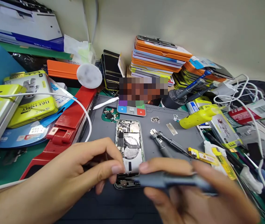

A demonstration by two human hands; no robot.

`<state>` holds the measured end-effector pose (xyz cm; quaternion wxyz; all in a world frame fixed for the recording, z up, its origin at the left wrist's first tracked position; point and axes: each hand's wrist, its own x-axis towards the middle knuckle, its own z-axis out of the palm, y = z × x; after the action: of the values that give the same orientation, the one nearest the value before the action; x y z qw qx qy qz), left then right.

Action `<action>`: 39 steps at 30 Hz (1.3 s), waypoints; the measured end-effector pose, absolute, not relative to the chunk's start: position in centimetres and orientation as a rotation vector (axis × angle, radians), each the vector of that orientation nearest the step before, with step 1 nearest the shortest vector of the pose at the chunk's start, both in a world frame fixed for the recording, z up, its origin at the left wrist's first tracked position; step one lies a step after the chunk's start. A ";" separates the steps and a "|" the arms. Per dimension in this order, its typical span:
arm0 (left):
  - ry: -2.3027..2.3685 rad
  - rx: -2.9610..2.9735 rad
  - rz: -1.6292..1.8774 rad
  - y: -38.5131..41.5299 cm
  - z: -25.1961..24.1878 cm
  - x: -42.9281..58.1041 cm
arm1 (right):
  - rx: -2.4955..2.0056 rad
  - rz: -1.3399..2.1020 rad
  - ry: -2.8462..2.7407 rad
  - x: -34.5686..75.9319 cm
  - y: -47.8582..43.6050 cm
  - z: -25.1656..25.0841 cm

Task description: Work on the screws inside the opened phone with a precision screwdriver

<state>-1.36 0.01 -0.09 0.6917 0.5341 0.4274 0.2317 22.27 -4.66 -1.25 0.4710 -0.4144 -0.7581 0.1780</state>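
An opened phone (129, 141) with its insides showing lies on a grey work mat (183, 137). My left hand (76, 174) rests at the phone's left lower edge, thumb and fingers pinched against it. My right hand (193, 193) is closed round a grey screwdriver (167, 180), whose tip points left at the phone's bottom end. The lower part of the phone is partly hidden by my fingers.
Black tweezers (167, 144) and small loose parts lie on the mat right of the phone. A red tool case (69, 121) and yellow battery boxes (30, 102) sit at left. Stacked orange and yellow phone boxes (158, 56), a yellow tool (200, 116) and white cables (249, 102) crowd the back and right.
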 end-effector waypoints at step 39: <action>0.830 1.152 0.372 0.5 -0.1 -1.5 | -1.022 0.986 -1.299 21.1 -5.4 -1.4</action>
<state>-1.46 0.46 -0.05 0.7425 0.5258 0.3786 0.1699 21.08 -5.38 -1.44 0.5718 -0.4356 -0.5536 0.4205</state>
